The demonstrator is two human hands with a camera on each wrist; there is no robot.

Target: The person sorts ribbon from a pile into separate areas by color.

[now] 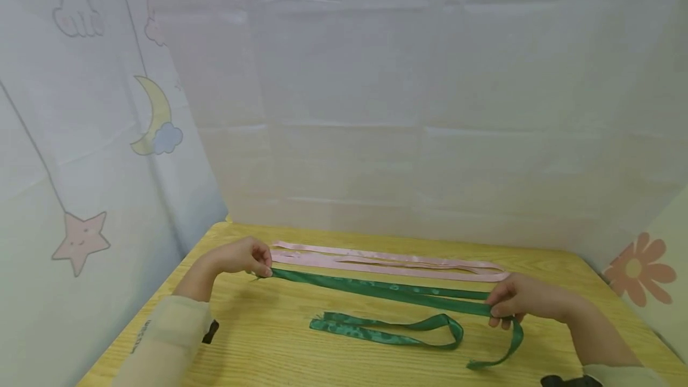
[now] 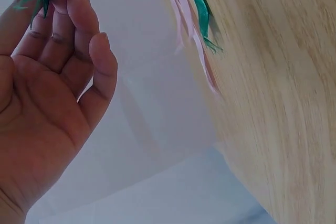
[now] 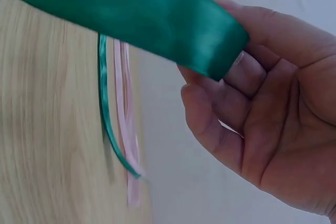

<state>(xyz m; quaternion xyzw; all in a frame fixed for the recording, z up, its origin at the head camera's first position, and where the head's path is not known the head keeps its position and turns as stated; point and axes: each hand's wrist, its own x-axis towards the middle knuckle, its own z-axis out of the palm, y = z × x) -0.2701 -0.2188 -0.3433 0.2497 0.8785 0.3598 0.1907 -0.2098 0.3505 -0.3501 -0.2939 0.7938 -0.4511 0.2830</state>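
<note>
My left hand [image 1: 242,255] pinches the frayed end of a green ribbon [image 1: 408,298] between thumb and fingertips; the loose threads show at the top of the left wrist view. Toward the other end, my right hand [image 1: 537,296] pinches the same ribbon, which runs nearly straight between both hands. Past the right fingers, a ribbon tail [image 1: 513,345] curves down toward the table. In the right wrist view the satin band [image 3: 131,14] bends at the fingertips. A second green strand [image 1: 462,293] shows just behind the held one. Nearer me lies a folded green ribbon [image 1: 376,334], looped at its right.
Long pink ribbons [image 1: 333,260] lie across the back of the wooden table [image 1: 258,339], behind the green ones. A pale sheet [image 1: 344,88] hangs at the back edge, and a sheet with a printed moon [image 1: 156,115] stands at the left.
</note>
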